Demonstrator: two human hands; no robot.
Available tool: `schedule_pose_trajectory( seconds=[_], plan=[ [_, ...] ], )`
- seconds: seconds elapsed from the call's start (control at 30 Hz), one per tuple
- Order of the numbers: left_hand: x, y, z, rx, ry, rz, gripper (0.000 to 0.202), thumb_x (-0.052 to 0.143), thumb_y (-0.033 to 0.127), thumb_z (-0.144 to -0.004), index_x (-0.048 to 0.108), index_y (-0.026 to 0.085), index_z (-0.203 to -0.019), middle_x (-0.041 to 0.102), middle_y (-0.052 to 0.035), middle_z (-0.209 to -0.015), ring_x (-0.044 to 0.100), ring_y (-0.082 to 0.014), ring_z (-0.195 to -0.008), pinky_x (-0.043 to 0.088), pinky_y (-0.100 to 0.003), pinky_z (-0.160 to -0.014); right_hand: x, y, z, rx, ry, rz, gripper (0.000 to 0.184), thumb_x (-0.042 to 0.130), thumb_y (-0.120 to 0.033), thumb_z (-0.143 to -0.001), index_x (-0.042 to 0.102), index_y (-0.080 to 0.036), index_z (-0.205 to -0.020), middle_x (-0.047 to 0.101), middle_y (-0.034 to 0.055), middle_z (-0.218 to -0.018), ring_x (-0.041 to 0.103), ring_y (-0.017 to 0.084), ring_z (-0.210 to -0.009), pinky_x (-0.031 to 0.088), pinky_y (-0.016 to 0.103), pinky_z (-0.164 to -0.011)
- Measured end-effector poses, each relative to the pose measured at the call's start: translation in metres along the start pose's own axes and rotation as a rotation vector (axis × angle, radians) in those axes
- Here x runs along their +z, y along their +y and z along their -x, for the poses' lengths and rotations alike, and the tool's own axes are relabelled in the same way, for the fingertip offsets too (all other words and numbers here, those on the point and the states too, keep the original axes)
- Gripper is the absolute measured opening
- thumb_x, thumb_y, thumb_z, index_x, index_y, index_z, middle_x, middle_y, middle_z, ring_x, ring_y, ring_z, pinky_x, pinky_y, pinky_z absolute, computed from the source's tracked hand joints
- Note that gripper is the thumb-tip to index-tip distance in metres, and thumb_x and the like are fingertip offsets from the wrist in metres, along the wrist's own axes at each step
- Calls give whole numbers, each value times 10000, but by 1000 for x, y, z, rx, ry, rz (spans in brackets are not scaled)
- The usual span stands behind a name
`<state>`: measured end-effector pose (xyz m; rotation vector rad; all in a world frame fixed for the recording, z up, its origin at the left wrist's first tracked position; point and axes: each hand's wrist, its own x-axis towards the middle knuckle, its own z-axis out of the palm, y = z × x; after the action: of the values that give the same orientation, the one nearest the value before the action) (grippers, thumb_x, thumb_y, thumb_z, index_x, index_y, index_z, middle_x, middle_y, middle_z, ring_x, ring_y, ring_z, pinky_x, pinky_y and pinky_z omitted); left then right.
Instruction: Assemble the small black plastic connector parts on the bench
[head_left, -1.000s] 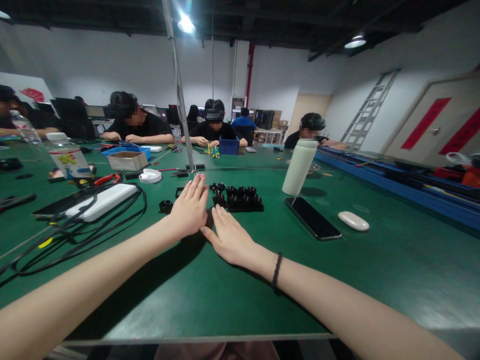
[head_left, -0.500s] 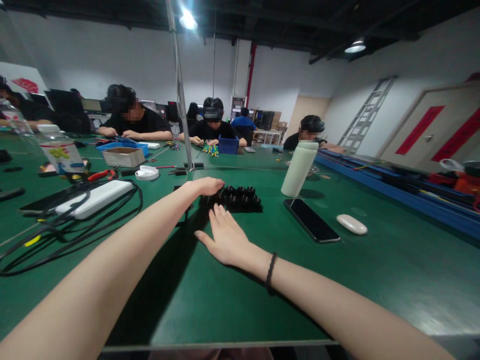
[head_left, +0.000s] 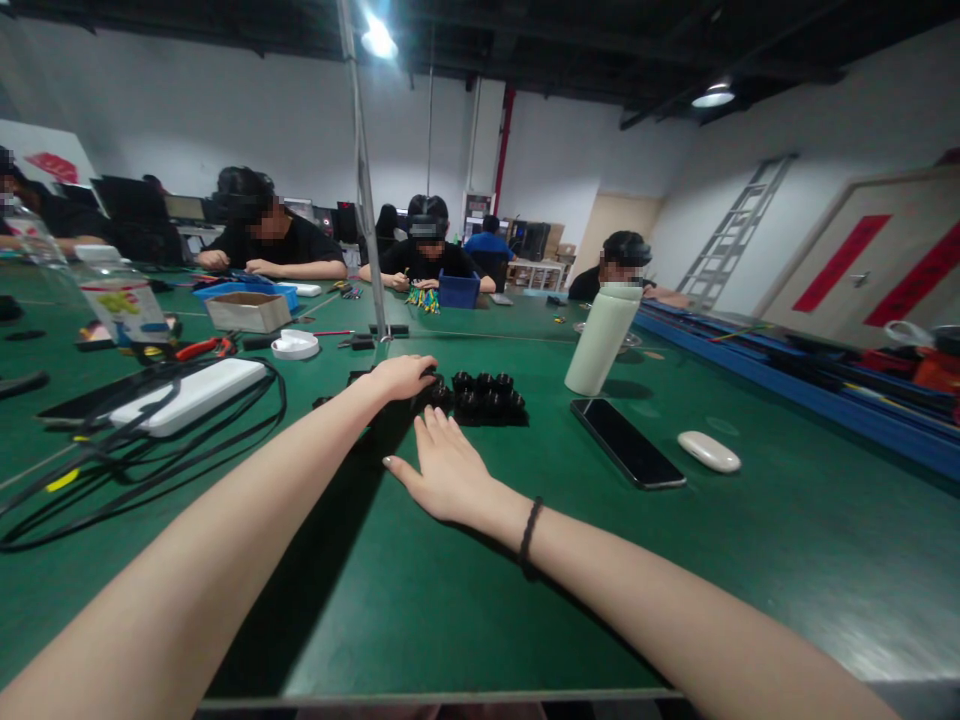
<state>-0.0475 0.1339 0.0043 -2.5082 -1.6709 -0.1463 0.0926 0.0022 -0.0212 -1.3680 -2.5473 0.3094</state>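
Several small black round parts stand close together in rows on the green table. My left hand is at the left end of these rows, palm down, its fingers bent over a black round part. The fingertips and the thumb are partly hidden, and more black pieces show behind and under the wrist. Just in front of the rows, my right hand lies flat with its fingers stretched and its thumb apart. It holds nothing, and its fingertips are close to the nearest black parts.
To the right are a pale green bottle, a phone and a white oval case. Black cables loop around a white power strip at left. A metal pole rises behind my hands. Several people sit across the table.
My left hand has shifted slightly left, uncovering black parts near its fingertips. My right hand has moved slightly left and stays flat.
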Motion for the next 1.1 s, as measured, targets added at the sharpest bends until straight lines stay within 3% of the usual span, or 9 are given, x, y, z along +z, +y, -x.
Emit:
schedule_pose_trajectory(
  seconds=[0.23, 0.57, 0.73, 0.97, 1.1],
  plan=[
    [-2, 7, 15, -44, 28, -130, 386, 349, 327, -949, 535, 170, -1249, 651, -125, -1214, 671, -255, -1008, 499, -341, -823, 0, -1, -1, 2, 5, 35, 831, 293, -578, -947, 270, 70, -1467, 189, 278, -1549, 151, 347, -1474, 100, 451, -1214],
    [-1, 22, 41, 15, 95, -271, 316, 423, 203, -881, 615, 125, -1119, 678, -141, -1129, 619, -276, -1099, 329, -485, -1073, -1, -2, -1, -6, 14, 40, 823, 316, -557, -945, 279, 87, -1457, 214, 285, -1542, 168, 353, -1471, 88, 452, -1211],
    [4, 32, 65, 31, 143, -312, 316, 409, 229, -900, 646, 133, -1086, 649, -161, -1189, 593, -281, -1147, 296, -474, -1105, 0, -1, -3, -10, 25, 31, 828, 320, -559, -944, 280, 92, -1453, 221, 285, -1540, 172, 351, -1471, 82, 455, -1212],
    [-6, 39, 95, -12, 80, -301, 351, 386, 227, -905, 659, 171, -1119, 592, -159, -1314, 541, -283, -1243, 260, -481, -1132, 0, 0, -4, -20, 13, 28, 907, 337, -632, -911, 263, 85, -1462, 225, 287, -1539, 188, 346, -1469, 96, 452, -1213],
    [-10, 44, 105, -29, 50, -334, 372, 401, 216, -889, 666, 120, -1132, 539, -209, -1378, 485, -330, -1300, 265, -496, -1126, -1, 2, -1, -44, -2, 26, 929, 352, -650, -901, 261, 84, -1463, 225, 286, -1540, 189, 349, -1468, 129, 457, -1208]
  ],
)
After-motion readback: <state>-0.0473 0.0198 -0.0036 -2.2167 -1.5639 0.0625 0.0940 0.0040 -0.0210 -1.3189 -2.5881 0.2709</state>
